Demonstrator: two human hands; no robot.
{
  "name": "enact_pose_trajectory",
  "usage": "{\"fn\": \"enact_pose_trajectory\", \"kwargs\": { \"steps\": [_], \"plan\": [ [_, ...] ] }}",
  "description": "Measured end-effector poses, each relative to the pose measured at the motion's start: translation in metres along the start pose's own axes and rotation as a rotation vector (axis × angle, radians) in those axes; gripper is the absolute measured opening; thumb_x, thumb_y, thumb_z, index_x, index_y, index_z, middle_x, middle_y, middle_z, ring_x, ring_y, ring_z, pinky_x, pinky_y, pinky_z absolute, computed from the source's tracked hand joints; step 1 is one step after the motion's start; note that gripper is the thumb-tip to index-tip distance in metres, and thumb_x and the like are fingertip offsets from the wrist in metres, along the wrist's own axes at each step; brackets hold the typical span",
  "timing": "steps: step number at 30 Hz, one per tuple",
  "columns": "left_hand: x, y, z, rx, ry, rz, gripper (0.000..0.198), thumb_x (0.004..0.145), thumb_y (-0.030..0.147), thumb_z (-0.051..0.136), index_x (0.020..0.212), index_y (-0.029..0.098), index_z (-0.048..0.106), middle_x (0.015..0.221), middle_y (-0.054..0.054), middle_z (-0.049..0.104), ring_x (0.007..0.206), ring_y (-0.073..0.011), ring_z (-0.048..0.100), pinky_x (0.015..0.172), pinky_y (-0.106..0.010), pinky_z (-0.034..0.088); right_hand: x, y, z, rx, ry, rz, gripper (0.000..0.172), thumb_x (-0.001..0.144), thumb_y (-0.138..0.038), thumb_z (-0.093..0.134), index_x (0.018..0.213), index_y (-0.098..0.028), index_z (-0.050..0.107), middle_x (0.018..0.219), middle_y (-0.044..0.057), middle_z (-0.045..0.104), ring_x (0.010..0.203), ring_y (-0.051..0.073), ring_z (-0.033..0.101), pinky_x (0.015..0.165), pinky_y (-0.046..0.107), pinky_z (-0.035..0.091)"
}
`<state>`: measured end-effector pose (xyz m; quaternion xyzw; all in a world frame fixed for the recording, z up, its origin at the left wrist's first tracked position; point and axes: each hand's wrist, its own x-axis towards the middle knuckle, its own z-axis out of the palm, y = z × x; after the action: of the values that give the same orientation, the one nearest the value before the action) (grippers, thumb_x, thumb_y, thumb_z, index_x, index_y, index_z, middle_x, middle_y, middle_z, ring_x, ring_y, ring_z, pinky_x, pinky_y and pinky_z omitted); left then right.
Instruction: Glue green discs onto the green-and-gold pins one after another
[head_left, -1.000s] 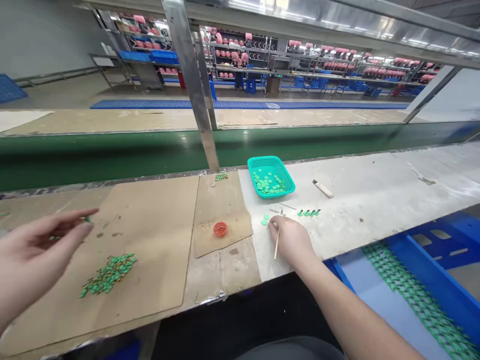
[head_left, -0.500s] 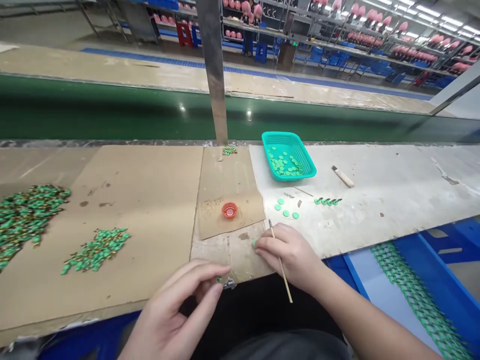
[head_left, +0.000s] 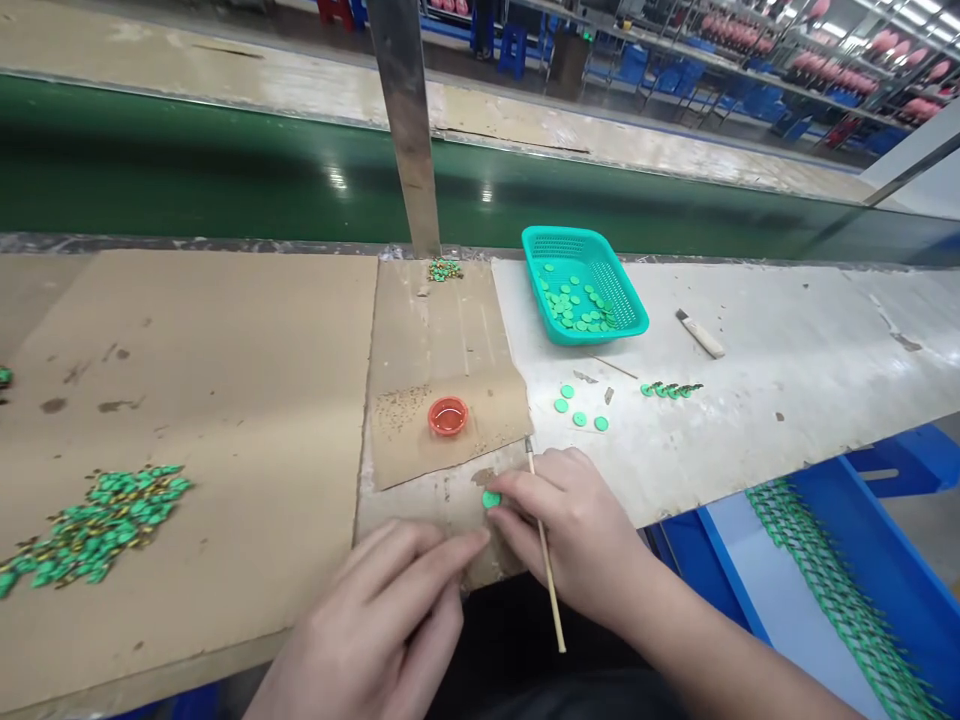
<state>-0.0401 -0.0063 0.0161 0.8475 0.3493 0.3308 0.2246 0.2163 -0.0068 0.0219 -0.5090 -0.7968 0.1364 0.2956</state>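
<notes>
My right hand (head_left: 574, 535) rests at the bench's near edge, pinching a small green disc (head_left: 491, 498) at its fingertips while a thin wooden-handled brush (head_left: 544, 555) lies held between its fingers. My left hand (head_left: 390, 625) sits just left of it, fingers pressed together, tips pointing at the disc; whatever they hold is hidden. An orange cap (head_left: 448, 416) stands on a cardboard piece (head_left: 442, 350) just beyond the hands. Several loose green discs (head_left: 579, 406) lie to the right of it.
A teal basket (head_left: 626, 300) holds several green discs at the back. A row of small green parts (head_left: 670, 389) and a small knife (head_left: 701, 334) lie right. A green-and-gold pile (head_left: 97, 525) lies left. Blue crates (head_left: 840, 560) stand below right; a green conveyor (head_left: 225, 180) runs behind.
My left hand came in from the far left to meet the right hand at the near edge. My right hand drew back from the loose discs with one disc pinched.
</notes>
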Motion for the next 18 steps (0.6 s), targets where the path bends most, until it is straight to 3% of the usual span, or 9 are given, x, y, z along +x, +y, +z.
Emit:
{"fn": "enact_pose_trajectory", "kwargs": {
  "steps": [5, 9, 11, 15, 18],
  "plan": [
    [0.008, -0.001, 0.007, 0.155, -0.004, 0.113, 0.042, 0.117, 0.011, 0.053, 0.153, 0.018, 0.073, 0.100, -0.003, 0.072, 0.088, -0.0170, 0.070, 0.082, -0.028, 0.062, 0.002, -0.001, -0.016, 0.271, 0.145, 0.095, 0.027, 0.127, -0.036, 0.049, 0.133, -0.029, 0.074, 0.106, 0.003, 0.077, 0.095, 0.022, 0.072, 0.085, 0.039, 0.058],
    [0.009, -0.003, 0.013, 0.252, -0.019, 0.169, 0.042, 0.116, 0.011, 0.053, 0.153, 0.012, 0.072, 0.098, -0.004, 0.071, 0.087, -0.0198, 0.068, 0.079, -0.033, 0.059, 0.013, 0.002, -0.028, 0.348, 0.292, 0.277, 0.010, 0.117, -0.023, 0.061, 0.118, -0.030, 0.068, 0.096, -0.002, 0.066, 0.085, 0.017, 0.065, 0.076, 0.031, 0.057],
    [0.008, -0.003, 0.017, 0.320, -0.022, 0.189, 0.043, 0.114, 0.010, 0.053, 0.152, 0.009, 0.072, 0.094, -0.004, 0.068, 0.084, -0.0208, 0.065, 0.074, -0.036, 0.055, 0.024, 0.001, -0.030, 0.405, 0.308, 0.314, 0.016, 0.110, -0.014, 0.067, 0.113, -0.030, 0.068, 0.092, -0.005, 0.067, 0.080, 0.015, 0.067, 0.073, 0.027, 0.058],
    [0.003, -0.003, 0.025, 0.454, -0.039, 0.254, 0.040, 0.108, 0.011, 0.059, 0.144, 0.006, 0.075, 0.090, -0.003, 0.066, 0.080, -0.0222, 0.061, 0.069, -0.039, 0.051, 0.052, -0.005, -0.029, 0.465, 0.267, 0.232, 0.025, 0.109, -0.011, 0.070, 0.121, -0.029, 0.082, 0.105, -0.001, 0.084, 0.090, 0.016, 0.081, 0.080, 0.029, 0.067],
    [-0.001, -0.003, 0.032, 0.501, -0.017, 0.268, 0.043, 0.104, 0.011, 0.064, 0.145, 0.003, 0.076, 0.088, -0.002, 0.063, 0.078, -0.0213, 0.059, 0.067, -0.040, 0.049, 0.070, -0.007, -0.021, 0.379, 0.257, 0.124, 0.018, 0.114, -0.017, 0.070, 0.116, -0.027, 0.085, 0.102, 0.001, 0.088, 0.088, 0.018, 0.083, 0.080, 0.032, 0.069]
  ]
}}
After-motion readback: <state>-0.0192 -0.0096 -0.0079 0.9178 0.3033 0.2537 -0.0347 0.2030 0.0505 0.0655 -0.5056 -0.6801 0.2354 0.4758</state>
